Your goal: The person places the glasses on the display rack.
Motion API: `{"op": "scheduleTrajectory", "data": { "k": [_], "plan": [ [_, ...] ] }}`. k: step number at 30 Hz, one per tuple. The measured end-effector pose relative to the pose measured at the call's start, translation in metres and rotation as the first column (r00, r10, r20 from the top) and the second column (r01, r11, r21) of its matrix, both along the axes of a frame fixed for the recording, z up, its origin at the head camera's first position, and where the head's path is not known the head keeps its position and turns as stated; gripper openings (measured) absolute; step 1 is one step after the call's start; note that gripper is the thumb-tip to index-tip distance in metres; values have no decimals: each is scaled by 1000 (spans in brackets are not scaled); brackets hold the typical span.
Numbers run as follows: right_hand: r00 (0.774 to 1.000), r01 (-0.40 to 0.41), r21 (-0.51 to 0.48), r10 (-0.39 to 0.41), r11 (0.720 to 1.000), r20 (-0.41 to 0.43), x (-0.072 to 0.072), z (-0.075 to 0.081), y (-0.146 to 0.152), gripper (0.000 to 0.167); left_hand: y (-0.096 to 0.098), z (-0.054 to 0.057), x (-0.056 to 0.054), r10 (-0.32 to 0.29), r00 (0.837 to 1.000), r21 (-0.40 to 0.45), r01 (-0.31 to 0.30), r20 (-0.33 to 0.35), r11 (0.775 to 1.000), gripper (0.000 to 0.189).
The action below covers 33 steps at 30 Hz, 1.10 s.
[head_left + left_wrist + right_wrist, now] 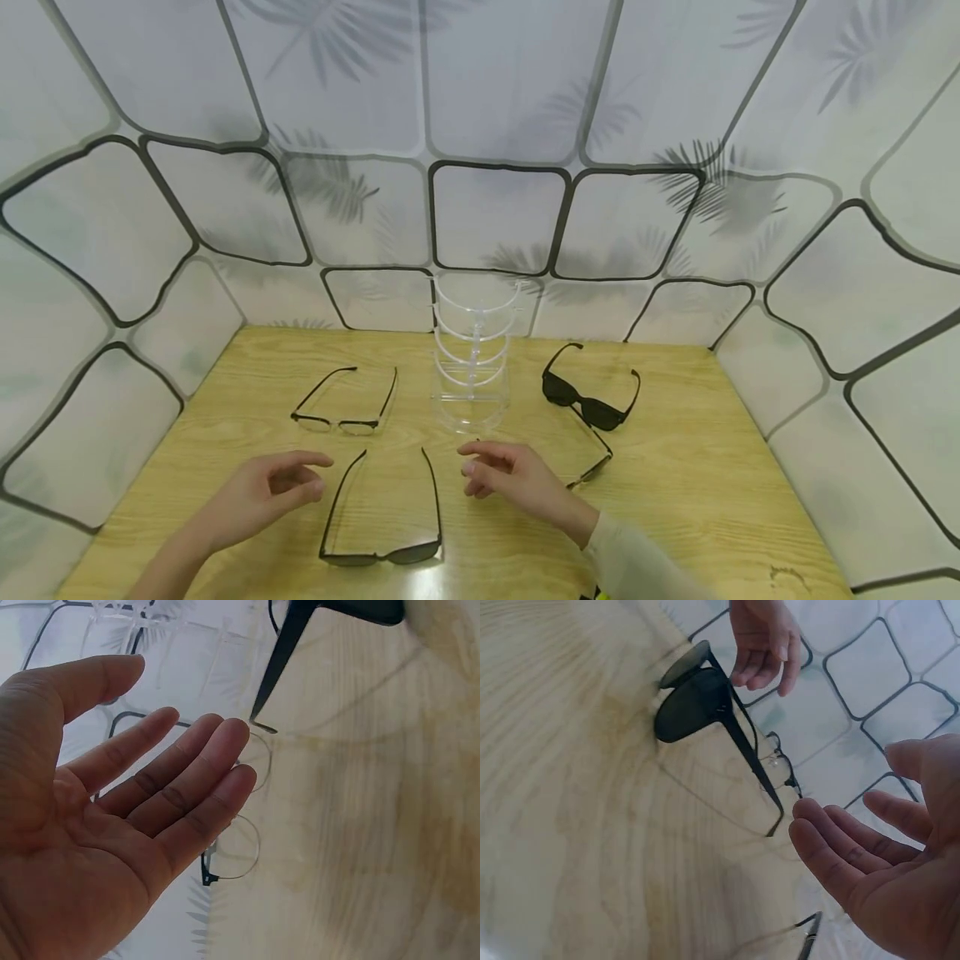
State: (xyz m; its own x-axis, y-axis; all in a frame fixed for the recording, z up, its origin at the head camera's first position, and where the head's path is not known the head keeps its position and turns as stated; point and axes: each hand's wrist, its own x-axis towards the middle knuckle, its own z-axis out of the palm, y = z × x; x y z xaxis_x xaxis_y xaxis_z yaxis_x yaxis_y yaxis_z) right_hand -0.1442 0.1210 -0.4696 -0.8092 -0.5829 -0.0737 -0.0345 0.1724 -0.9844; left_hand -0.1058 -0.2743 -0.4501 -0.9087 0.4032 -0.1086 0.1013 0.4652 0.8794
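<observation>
Dark-lensed sunglasses [415, 552] lie on the table between the two hands, temples unfolded and pointing away. To their left hovers the left hand [258, 496], fingers relaxed and holding nothing. The right hand [517, 483] hangs on the other side, likewise holding nothing, with loosely bent fingers. Behind the left hand lie half-rimmed eyeglasses [358, 427] with clear lenses. Partly hidden by the right hand is another pair of eyeglasses [597, 468]. Black sunglasses [581, 402] rest just beyond that pair, their temples raised. In the right wrist view the sunglasses [694, 705] show beyond the fingertips.
A clear acrylic eyewear stand [472, 358] with several curved tiers stands at the back middle of the wooden table [705, 492]. Patterned cloth walls [495, 217] enclose the back and both sides. A small dark and yellow item [596, 593] shows at the bottom edge.
</observation>
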Motion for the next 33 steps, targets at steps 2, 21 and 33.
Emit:
{"op": "scheduleTrajectory", "data": {
  "k": [2, 21, 33],
  "plan": [
    [1000, -8, 2, 8, 1000, 13, 3, -4, -2, 47, 0, -4, 3, -9, 1000, 12, 9, 9, 1000, 42],
    [999, -36, 43, 35, 998, 40, 20, -29, -17, 37, 5, -28, 13, -77, 997, 74, 75, 25, 994, 44],
    [997, -55, 32, 53, 998, 56, 26, -35, -26, 39, 7, -36, 16, -73, 995, 85, 67, 66, 994, 50]
  ]
}}
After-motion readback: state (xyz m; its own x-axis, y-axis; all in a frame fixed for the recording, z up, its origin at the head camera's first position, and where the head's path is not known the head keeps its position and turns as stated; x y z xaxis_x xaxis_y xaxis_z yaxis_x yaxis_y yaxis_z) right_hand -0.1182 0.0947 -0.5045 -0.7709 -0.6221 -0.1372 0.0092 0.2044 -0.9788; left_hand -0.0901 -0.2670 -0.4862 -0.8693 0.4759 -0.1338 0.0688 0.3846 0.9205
